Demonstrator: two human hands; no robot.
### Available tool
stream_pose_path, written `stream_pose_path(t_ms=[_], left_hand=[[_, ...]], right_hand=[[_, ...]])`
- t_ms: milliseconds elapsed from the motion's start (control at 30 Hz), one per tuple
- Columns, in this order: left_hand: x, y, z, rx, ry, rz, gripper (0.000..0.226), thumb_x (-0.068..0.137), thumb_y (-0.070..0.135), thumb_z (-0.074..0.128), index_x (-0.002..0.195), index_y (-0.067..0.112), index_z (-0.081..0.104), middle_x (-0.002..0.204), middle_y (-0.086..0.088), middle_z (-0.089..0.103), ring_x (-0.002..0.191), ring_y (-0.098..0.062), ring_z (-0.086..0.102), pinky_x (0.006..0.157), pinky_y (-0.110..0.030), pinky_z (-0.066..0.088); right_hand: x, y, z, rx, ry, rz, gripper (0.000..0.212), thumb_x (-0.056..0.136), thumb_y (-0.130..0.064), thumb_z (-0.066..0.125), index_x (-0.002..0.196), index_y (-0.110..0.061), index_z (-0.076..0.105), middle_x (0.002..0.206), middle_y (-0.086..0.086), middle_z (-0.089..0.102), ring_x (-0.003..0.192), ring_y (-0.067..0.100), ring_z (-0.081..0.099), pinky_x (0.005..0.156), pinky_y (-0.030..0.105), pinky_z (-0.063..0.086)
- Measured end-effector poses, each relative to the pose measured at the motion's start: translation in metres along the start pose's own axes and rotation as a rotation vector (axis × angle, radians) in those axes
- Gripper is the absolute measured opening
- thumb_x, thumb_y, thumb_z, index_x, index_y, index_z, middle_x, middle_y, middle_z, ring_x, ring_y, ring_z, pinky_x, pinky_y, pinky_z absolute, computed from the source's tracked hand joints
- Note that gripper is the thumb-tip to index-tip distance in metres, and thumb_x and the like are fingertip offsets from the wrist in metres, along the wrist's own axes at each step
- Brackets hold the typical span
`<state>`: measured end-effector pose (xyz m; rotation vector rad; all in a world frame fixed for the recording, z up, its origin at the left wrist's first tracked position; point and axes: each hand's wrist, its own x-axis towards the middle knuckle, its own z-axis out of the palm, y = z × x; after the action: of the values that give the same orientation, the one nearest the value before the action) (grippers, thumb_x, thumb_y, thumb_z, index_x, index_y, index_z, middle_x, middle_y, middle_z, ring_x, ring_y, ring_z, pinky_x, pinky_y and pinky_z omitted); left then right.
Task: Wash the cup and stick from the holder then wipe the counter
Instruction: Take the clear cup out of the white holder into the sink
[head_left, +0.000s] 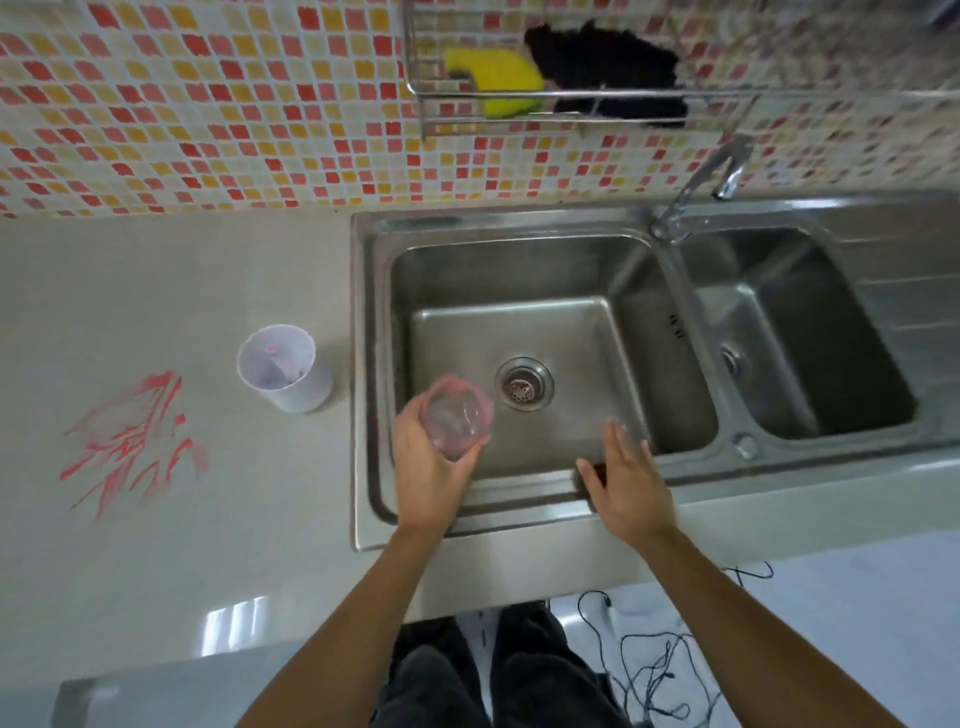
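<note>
I'm seeing the left hand (431, 467) wrapping its grip around the clear cup (457, 418), holding it over the near left corner of the sink (519, 322). Right hand (626, 486) is hovering spread wide with nothing in it, and the white holder (285, 369) is sitting on the tabletop (156, 312) just left of the sink, beside some red smears (135, 441).

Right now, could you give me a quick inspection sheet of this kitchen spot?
Surface: pale counter with red smears left of the sink.
Job's things: clear cup held over the left basin; white holder upright on the counter, its contents unclear.
Clutter: nothing seen.
Hands: left hand grips the cup; right hand open, empty, over the sink's front edge.
Cables: dark cords tangled on the floor.
Surroundings: tap, mosaic wall tiles, wire rack with yellow sponge and black cloth.
</note>
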<state>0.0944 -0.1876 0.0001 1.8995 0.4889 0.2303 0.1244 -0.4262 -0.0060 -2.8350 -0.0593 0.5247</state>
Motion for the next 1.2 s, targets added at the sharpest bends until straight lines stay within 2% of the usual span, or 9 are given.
stream_pose_path(t_ms=[67,167,233,300,500,800,933,1100,1200], left_hand=[[0.007,0.006,0.026,0.102,-0.010,0.013,0.086,0.062,0.028,0.090,0.134,0.020,0.044,0.126,0.014,0.048,0.114,-0.004,0.050,0.100,-0.023,0.045],[0.019,0.008,0.055,0.285,-0.014,0.149,0.079,0.060,0.025,0.090,0.125,0.007,0.047,0.116,-0.005,0.053,0.105,-0.018,0.053,0.090,-0.029,0.048],[0.028,0.005,0.067,0.459,-0.031,0.227,0.073,0.059,0.023,0.086,0.119,0.003,0.049,0.109,-0.013,0.056,0.100,-0.029,0.056,0.088,-0.036,0.045],[0.035,0.004,0.075,0.599,-0.059,0.271,0.071,0.057,0.022,0.083,0.117,0.002,0.050,0.105,-0.015,0.057,0.097,-0.033,0.056,0.088,-0.041,0.046],[0.045,0.007,0.082,0.874,-0.102,0.351,0.074,0.056,0.017,0.079,0.122,0.007,0.047,0.116,-0.012,0.055,0.102,-0.029,0.053,0.095,-0.041,0.045],[0.045,0.024,0.095,1.227,-0.044,0.455,0.058,0.065,0.000,0.067,0.120,0.008,0.050,0.113,-0.016,0.053,0.104,-0.034,0.050,0.109,-0.052,0.035],[0.047,0.027,0.096,1.356,-0.089,0.501,0.067,0.063,-0.002,0.069,0.125,0.008,0.044,0.123,-0.019,0.051,0.113,-0.037,0.049,0.116,-0.053,0.026],[0.049,0.041,0.100,1.486,-0.148,0.564,0.086,0.053,0.002,0.079,0.127,0.010,0.036,0.126,-0.019,0.049,0.116,-0.037,0.049,0.118,-0.051,0.017],[0.053,0.048,0.102,1.473,-0.114,0.540,0.081,0.055,0.000,0.076,0.127,0.010,0.040,0.124,-0.019,0.049,0.115,-0.037,0.049,0.118,-0.053,0.018]], right_hand=[[0.011,0.019,-0.002,-0.062,-0.004,-0.035,0.078,0.096,-0.059,0.024,0.154,-0.013,0.002,0.162,0.005,0.007,0.149,0.023,0.004,0.121,0.041,0.005],[0.029,0.041,-0.002,-0.147,-0.022,-0.101,0.080,0.096,-0.062,0.015,0.153,-0.010,-0.005,0.162,0.006,-0.001,0.149,0.017,-0.004,0.122,0.041,0.002],[0.038,0.047,-0.004,-0.143,-0.037,-0.115,0.082,0.095,-0.063,0.017,0.153,-0.009,-0.007,0.162,0.006,-0.004,0.149,0.017,-0.006,0.122,0.041,0.002],[0.045,0.051,-0.006,-0.118,-0.046,-0.127,0.084,0.095,-0.061,0.022,0.153,-0.008,-0.007,0.162,0.007,-0.004,0.149,0.017,-0.004,0.122,0.041,0.003],[0.046,0.051,-0.010,-0.065,-0.050,-0.120,0.080,0.097,-0.046,0.035,0.153,-0.006,-0.004,0.163,0.008,-0.001,0.149,0.019,-0.001,0.121,0.036,-0.001],[0.048,0.054,-0.005,-0.069,-0.038,-0.145,0.080,0.095,-0.045,0.034,0.153,-0.003,-0.002,0.162,0.012,0.003,0.149,0.022,0.003,0.121,0.037,-0.001],[0.049,0.056,-0.002,-0.064,-0.039,-0.151,0.080,0.095,-0.046,0.033,0.153,-0.003,-0.002,0.162,0.013,0.004,0.149,0.022,0.004,0.121,0.037,-0.001],[0.050,0.057,-0.002,-0.063,-0.031,-0.153,0.080,0.095,-0.045,0.034,0.152,-0.003,-0.002,0.162,0.013,0.004,0.149,0.023,0.003,0.121,0.037,-0.003],[0.051,0.056,-0.007,0.049,-0.068,-0.172,0.079,0.095,-0.043,0.042,0.154,-0.008,0.002,0.163,0.008,0.003,0.149,0.025,0.008,0.120,0.037,0.004]])
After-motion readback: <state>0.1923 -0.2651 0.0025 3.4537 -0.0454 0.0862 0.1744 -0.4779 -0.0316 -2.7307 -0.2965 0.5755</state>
